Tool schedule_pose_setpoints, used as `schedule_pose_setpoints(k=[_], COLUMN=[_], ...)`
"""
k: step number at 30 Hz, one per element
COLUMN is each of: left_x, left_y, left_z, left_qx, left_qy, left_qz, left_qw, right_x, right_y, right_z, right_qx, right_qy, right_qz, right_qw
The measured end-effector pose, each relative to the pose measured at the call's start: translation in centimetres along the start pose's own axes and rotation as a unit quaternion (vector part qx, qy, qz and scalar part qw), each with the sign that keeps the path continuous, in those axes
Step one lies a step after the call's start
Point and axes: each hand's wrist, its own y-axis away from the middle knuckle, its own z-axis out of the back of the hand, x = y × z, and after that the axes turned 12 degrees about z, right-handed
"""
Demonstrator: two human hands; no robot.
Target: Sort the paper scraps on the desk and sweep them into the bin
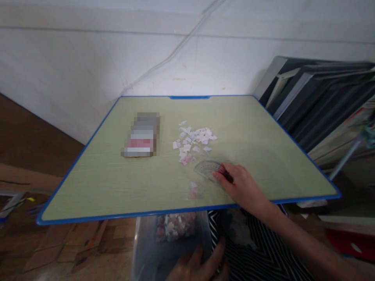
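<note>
My right hand (238,181) pinches a clear protractor (206,168) by its right end, low over the front part of the folding table (96,183). Just beyond it lies a loose pile of small white and pinkish paper scraps (196,137). A small clear bag (193,190) with something pinkish in it rests close to the table's front edge. Below that edge, my left hand (202,265) is partly in view at the clear plastic bin (139,249), fingers apart. Inside the bin are several small packets (177,225) with pale and pinkish contents.
A pixelated flat rectangular item (142,136) lies on the table's left side. Dark flat panels (316,86) lean against the wall at the right. A cable (175,50) runs down the wall. Flattened cardboard (67,242) lies on the wooden floor.
</note>
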Motion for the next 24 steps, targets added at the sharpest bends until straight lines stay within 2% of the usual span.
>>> schedule_pose_setpoints(k=[8,13,16,21,24], left_x=[-0.3,-0.4,-0.4,-0.4,-0.3], left_y=[-1.2,-1.0,-1.1,-2.1,-2.4], left_z=[1.2,0.9,1.0,1.8,2.1], left_qx=[-0.007,0.026,0.023,-0.031,-0.037], left_qy=[0.07,0.056,0.066,0.103,0.109], left_qz=[0.047,0.036,0.045,0.079,0.087], left_qw=[0.996,0.997,0.997,0.991,0.99], right_x=[3.1,3.9,4.1,3.8,3.8], right_y=[-0.7,-1.4,-1.6,-1.4,-1.5], right_z=[-1.8,-1.7,-1.8,-2.1,-2.1], right_qx=[0.09,0.131,0.14,0.137,0.14], right_qy=[-0.023,-0.057,-0.072,-0.087,-0.09], right_qz=[0.099,0.128,0.137,0.158,0.164], right_qw=[0.991,0.981,0.978,0.974,0.972])
